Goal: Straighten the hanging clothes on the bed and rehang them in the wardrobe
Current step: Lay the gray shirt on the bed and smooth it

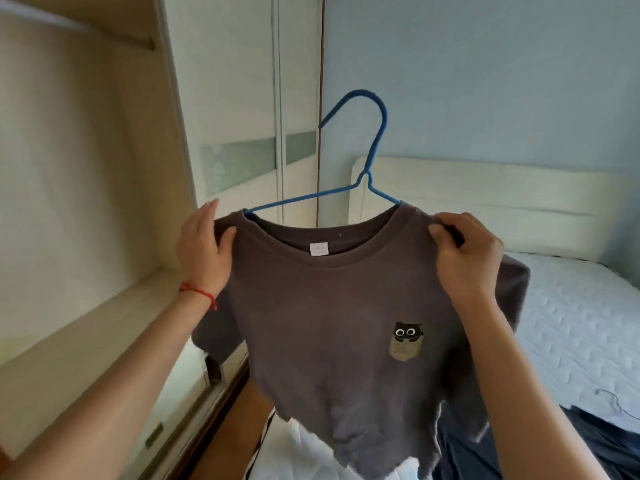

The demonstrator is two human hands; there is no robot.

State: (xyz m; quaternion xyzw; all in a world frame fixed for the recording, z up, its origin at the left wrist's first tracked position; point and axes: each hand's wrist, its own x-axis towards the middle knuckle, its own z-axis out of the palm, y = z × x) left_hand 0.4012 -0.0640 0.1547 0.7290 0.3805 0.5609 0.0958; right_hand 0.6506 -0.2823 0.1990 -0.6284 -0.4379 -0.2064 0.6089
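Note:
A grey T-shirt with a small black cat patch on its chest hangs on a blue wire hanger, held up in front of me. My left hand grips the shirt's left shoulder over the hanger end. My right hand pinches the right shoulder the same way. The hanger's hook points up and left, free of any rail. The open wardrobe stands at left with its rail near the top. The bed lies at right.
A dark blue garment with a thin wire hanger lies on the bed at lower right. White fabric shows below the shirt. Wardrobe sliding doors and a white headboard stand behind.

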